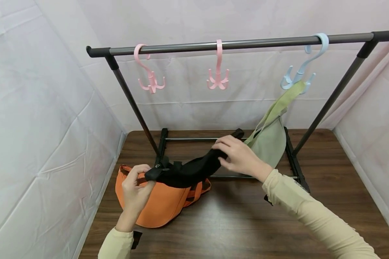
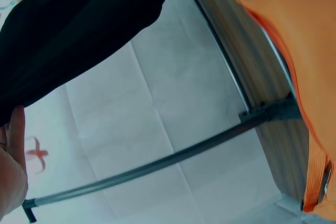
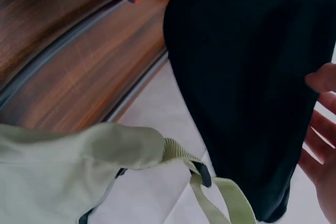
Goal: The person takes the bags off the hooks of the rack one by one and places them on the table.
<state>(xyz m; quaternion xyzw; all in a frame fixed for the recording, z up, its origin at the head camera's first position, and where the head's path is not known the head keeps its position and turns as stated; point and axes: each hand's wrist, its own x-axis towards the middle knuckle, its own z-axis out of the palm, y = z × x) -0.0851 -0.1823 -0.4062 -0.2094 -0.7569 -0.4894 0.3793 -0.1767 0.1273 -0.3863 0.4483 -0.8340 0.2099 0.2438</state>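
Note:
Both hands hold up a black fabric bag (image 1: 191, 171), stretched sideways in front of the rack. At its left end the left hand (image 1: 137, 190) pinches the corner between thumb and fingers. The right hand (image 1: 238, 156) grips the upper edge near the other end; in the right wrist view its thumb (image 3: 321, 78) lies on the black cloth (image 3: 247, 77). Below and behind the left hand, an orange bag (image 1: 163, 205) lies on the wooden surface, partly covered by the black one. Beyond the right hand, a pale green bag (image 1: 270, 142) hangs by its strap.
A dark metal rack (image 1: 188, 46) spans the back, its feet on the brown wooden surface (image 1: 233, 223). Two pink hooks (image 1: 218, 77) (image 1: 151, 81) hang on its bar at left and middle. A light blue hook (image 1: 299, 73) carries the green strap. White cloth walls (image 1: 45, 118) surround it.

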